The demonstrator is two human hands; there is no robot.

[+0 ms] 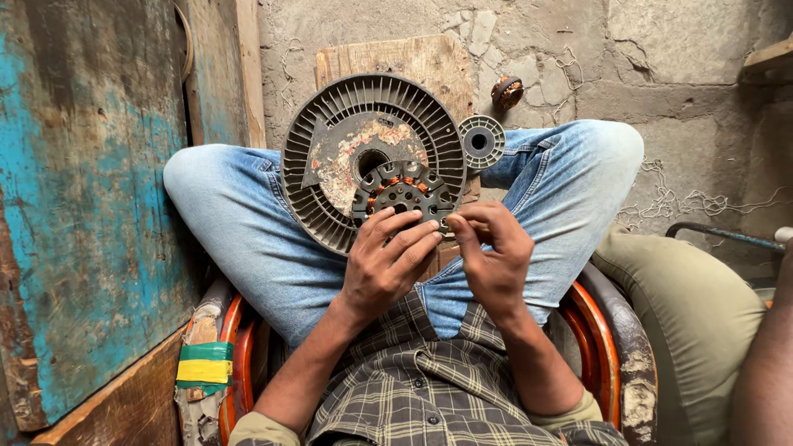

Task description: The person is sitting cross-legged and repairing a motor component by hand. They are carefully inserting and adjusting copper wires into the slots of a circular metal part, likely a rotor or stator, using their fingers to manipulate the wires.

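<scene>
Resting against the lap, over the lower rim of a large ribbed grey disc [330, 149]: a dark round stator [403, 192] with copper windings showing between its teeth. Cupping its lower left edge, left hand [387, 266], fingers [406, 239] laid flat and close together across the stator's front. Pinching at its lower right edge, right hand [494, 258], thumb and forefinger pressed together on something too small to make out. Propped behind the disc, a worn wooden board [405, 59]. Just right of the disc, on the knee, a smaller slotted ring [481, 141]. Farther back on the stone floor [661, 74], a rusty round part [506, 92]. Below, crossed legs in blue jeans [239, 223] and a checked shirt [413, 388]. At left, a peeling turquoise panel [74, 206]. At right, another person's olive trouser leg [694, 314].
</scene>
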